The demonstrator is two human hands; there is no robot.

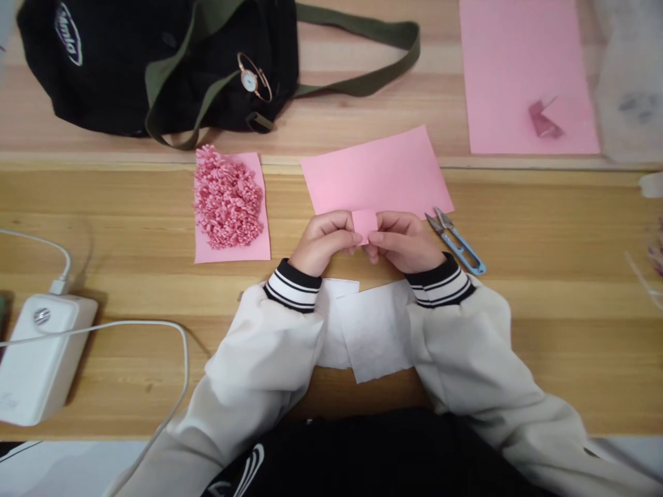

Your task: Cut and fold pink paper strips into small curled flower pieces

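Between my two hands is a small pink piece of paper [365, 225], raised a little above the table. My left hand [327, 241] pinches its left edge, thumb in front. On the other side my right hand [407, 240] grips the right edge in the same way; the fingers behind the paper are partly hidden. Just beyond the hands lies a larger pink sheet [378, 172]. Blue-handled thread snips [458, 241] rest to the right of my right hand. Under my forearms are white paper sheets [376, 331], partly covered by the sleeves.
Pink flower stamens [228, 200] are heaped on pink paper [263, 245] at the left. A black bag [119, 69] carries a watch [249, 81]. A white power bank [46, 359] with cables is at far left. Another pink sheet [518, 62] bears a folded pink piece [543, 121].
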